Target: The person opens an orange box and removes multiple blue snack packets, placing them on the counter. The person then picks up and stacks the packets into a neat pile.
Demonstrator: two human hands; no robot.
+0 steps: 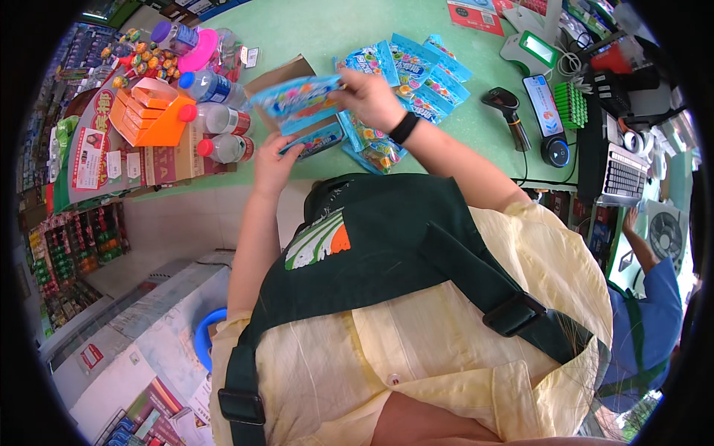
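My right hand (371,100), with a black band at its wrist, holds a blue candy packet (295,100) by one end. The packet is slightly blurred and hangs above an opened cardboard box (284,72). The box stands on the green counter, its brown flap raised and its near side printed blue. At the box's near left corner, my left hand (277,161) pinches the edge between thumb and fingers. The packet hides much of the box's inside. Several similar blue packets (413,64) lie in an overlapping pile to the right, some partly behind my right forearm.
Left of the box stand plastic bottles (223,118), an orange display box (153,114) and lollipops (148,61). A barcode scanner (507,114), a phone (544,106) and a keyboard (625,173) are to the right. Another person in blue (641,329) is at the far right.
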